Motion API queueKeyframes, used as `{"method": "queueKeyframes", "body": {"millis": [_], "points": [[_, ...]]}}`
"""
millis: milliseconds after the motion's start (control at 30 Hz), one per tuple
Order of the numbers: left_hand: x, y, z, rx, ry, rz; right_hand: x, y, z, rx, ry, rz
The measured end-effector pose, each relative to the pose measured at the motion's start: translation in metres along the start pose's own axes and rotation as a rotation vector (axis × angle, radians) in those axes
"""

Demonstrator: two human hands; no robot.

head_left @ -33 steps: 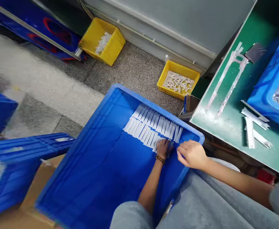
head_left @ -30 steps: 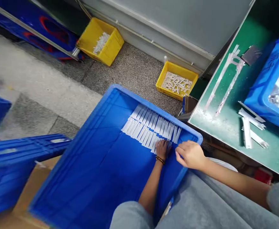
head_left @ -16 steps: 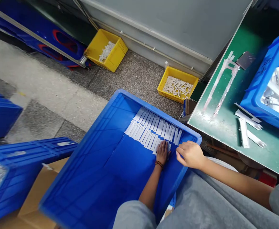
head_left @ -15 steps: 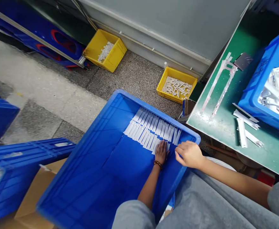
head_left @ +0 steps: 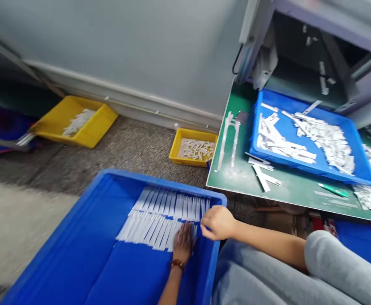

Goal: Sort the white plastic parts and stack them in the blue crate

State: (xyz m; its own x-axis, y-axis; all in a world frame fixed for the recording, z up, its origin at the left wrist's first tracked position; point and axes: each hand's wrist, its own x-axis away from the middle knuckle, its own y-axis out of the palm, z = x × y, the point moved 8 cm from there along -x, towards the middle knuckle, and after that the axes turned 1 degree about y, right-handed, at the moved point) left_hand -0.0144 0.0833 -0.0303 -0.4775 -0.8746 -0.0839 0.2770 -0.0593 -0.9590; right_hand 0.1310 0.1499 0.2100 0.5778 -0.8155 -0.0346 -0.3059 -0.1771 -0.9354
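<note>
Two overlapping rows of white paper-like strips (head_left: 163,216) lie side by side inside a large blue plastic crate (head_left: 109,178), near its far wall. My left hand (head_left: 183,243), with a beaded bracelet at the wrist, rests flat on the near ends of the strips. My right hand (head_left: 217,223) hovers by the crate's right rim, its curled fingers at the right end of the rows. Those fingers hide whether any strip lies in them.
A green workbench (head_left: 236,178) on the right holds a blue tray (head_left: 300,165) heaped with white scraps, with loose pieces beside it. Two yellow trays (head_left: 93,127) (head_left: 185,146) of white pieces stand on the speckled floor by the wall.
My head has turned up and right, bringing more of the bench, its blue tray and the machine above into view. My hands stay at the strips, and the right hand sits nearer the rows' right end.
</note>
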Motion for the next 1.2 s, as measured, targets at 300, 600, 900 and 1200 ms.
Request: {"method": "queueKeyframes", "body": {"millis": [300, 600, 900, 1200], "points": [[-0.031, -0.157, 0.002, 0.035, -0.171, 0.539, 0.119, -0.109, 0.074, 0.01, 0.422, 0.572], [-0.225, -0.23, 0.212, 0.29, 0.532, 0.01, 0.215, -0.136, 0.195, -0.015, 0.771, 0.428], [-0.307, -0.204, 0.298, 0.23, 0.79, -0.12, 0.225, -0.147, 0.204, -0.136, 0.729, 0.362], [-0.285, -0.201, 0.254, 1.173, 0.044, -0.414, 0.234, -0.158, 0.206, -0.481, 0.74, 0.492]]}}
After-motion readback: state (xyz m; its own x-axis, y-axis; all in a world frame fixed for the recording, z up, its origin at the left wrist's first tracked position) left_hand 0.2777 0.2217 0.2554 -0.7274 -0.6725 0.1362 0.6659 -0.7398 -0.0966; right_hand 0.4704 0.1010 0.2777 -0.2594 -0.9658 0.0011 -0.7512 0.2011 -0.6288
